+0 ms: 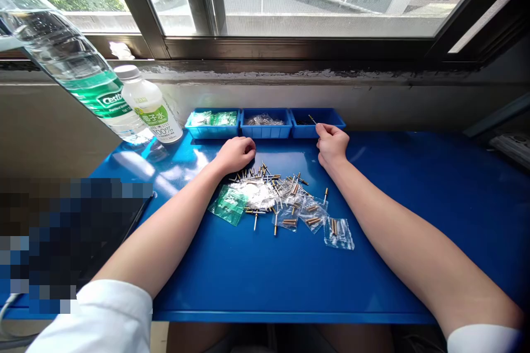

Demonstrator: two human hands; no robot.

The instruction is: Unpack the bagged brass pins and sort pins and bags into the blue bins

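Note:
My right hand [332,143] pinches a thin rivet [312,119] at the front edge of the right blue bin [317,131], its tip over the bin. Curled on the table behind the pile, my left hand [237,154] has its fingers closed; what they hold, if anything, is hidden. Between my forearms lies a pile of loose rivets [275,226], clear plastic packets [339,233] with brown pieces and a green packet [229,205]. The middle bin [265,131] contains clear packets, and the left bin [213,132] contains green ones.
A large water bottle [78,60] leans at the left beside a smaller white bottle [151,105]. The bins stand along the back edge of the blue table [290,287], below the window. A dark, pixelated object [83,226] is at the left.

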